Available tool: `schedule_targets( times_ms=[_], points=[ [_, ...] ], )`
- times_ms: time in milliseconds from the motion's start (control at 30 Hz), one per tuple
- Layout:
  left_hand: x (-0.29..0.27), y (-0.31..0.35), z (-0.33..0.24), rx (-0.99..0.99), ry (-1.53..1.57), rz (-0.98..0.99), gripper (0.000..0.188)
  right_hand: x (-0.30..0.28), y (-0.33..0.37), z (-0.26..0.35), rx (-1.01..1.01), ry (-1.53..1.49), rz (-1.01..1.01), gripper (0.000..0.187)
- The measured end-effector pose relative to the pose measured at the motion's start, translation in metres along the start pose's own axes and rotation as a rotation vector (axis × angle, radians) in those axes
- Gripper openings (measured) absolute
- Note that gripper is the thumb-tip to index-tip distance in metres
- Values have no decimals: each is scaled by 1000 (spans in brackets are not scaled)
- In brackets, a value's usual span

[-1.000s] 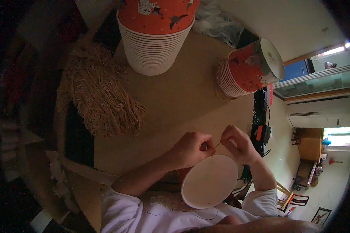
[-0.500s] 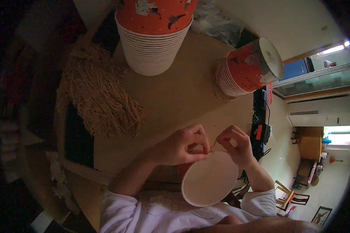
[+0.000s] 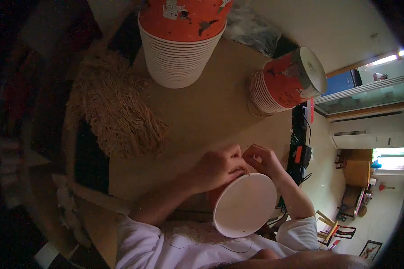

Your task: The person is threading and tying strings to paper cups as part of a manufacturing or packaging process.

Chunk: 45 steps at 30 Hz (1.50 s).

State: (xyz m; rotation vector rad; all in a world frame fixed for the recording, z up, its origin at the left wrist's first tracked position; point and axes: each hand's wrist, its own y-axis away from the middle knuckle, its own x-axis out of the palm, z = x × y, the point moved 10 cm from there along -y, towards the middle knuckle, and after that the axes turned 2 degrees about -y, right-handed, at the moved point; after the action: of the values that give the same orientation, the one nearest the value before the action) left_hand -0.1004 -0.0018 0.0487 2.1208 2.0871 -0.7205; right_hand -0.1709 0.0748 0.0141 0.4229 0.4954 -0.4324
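An orange paper bucket with a white bottom (image 3: 244, 206) rests upside down against my lap at the table's near edge. My left hand (image 3: 217, 168) and my right hand (image 3: 262, 161) meet just above its rim, fingers pinched together on a thin tan string (image 3: 247, 171) at the bucket's edge. Both forearms come up from white sleeves at the bottom of the view.
A tall stack of orange-and-white buckets (image 3: 182, 40) stands at the table's far side and a second stack (image 3: 285, 85) lies tilted at the right. A heap of tan strings (image 3: 114, 112) covers the left of the brown table (image 3: 211, 112). A clear plastic bag (image 3: 251, 31) lies behind.
My hands have drawn together from slightly apart, with a string stretched between them, to touching at the bucket's rim. The bucket has shifted a little to the right.
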Motion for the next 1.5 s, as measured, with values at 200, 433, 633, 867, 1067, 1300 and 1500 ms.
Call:
schedule_targets(
  times_ms=[200, 433, 633, 867, 1067, 1300, 1500],
  points=[
    [6, 2, 5, -23, 43, -8, 14, 0, 4, 2, 72, 40, 20, 5],
    [12, 3, 10, -68, 13, 21, 12, -14, 14, 11, 134, -93, -68, 5],
    [15, 3, 20, -165, 304, -6, 12, -23, 22, 25, 43, -24, -143, 4],
    [41, 8, 46, -528, 1025, 46, 15, -33, 37, 42, 19, 31, -295, 9],
    [52, 10, 43, -631, 1130, 164, 20, -34, 52, 86, -308, 276, -457, 15],
    [50, 16, 44, -690, 1218, 97, 20, -15, 61, 109, -547, 602, -452, 22],
    [45, 18, 44, -663, 1178, 62, 18, -11, 64, 114, -567, 654, -419, 27]
  ],
)
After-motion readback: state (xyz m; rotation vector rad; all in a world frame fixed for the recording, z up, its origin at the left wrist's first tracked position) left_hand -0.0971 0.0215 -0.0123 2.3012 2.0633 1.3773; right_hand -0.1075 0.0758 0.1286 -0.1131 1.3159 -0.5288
